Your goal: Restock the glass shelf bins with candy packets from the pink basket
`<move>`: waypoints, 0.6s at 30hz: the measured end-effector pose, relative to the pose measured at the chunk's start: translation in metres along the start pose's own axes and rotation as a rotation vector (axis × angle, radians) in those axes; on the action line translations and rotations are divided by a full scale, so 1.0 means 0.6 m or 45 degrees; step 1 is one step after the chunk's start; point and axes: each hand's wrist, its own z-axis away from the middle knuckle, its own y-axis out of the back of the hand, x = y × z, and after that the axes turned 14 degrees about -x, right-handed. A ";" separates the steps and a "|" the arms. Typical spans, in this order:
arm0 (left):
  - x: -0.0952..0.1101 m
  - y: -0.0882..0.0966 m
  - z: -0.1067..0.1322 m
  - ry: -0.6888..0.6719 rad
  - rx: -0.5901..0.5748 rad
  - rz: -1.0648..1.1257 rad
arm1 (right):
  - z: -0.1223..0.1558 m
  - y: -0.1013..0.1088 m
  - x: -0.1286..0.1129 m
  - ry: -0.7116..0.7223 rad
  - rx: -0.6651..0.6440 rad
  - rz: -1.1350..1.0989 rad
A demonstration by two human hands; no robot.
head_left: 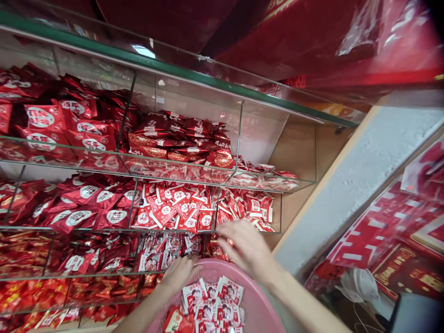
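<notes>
My left hand [178, 273] rests over the rim of a pink plastic basket [256, 300] and appears to grip it. The basket holds several white-and-red printed sachets [217, 305]. My right hand [244, 247] reaches past the basket with its fingers spread. Its fingertips are at the red and gold packets [217, 249] on a low glass shelf, and I cannot see anything held in them. Red packets with white round labels [86, 208] fill the shelf above.
A glass display case [180, 173] with a green-edged top holds many red packets on several shelves. A white pillar [350, 189] stands to the right. Blurred red-and-gold goods [381, 236] and a white mask [359, 285] lie beyond it.
</notes>
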 end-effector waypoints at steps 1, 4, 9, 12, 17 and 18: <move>-0.002 -0.003 -0.002 0.000 0.016 -0.018 | -0.019 0.040 0.008 -0.032 0.200 0.042; -0.007 -0.009 -0.006 -0.008 0.040 -0.040 | -0.073 0.135 0.049 -0.277 0.582 0.097; -0.006 -0.008 -0.003 -0.009 0.044 -0.040 | -0.152 0.195 0.164 -0.560 0.273 -0.087; -0.003 -0.005 0.000 -0.022 0.047 -0.002 | -0.194 0.190 0.224 -0.635 -0.058 -0.114; -0.005 -0.007 0.000 -0.035 0.063 -0.002 | -0.257 0.171 0.262 -0.796 -0.502 -0.017; -0.006 -0.008 -0.001 -0.042 0.069 0.005 | -0.267 0.168 0.265 -0.811 -0.552 -0.026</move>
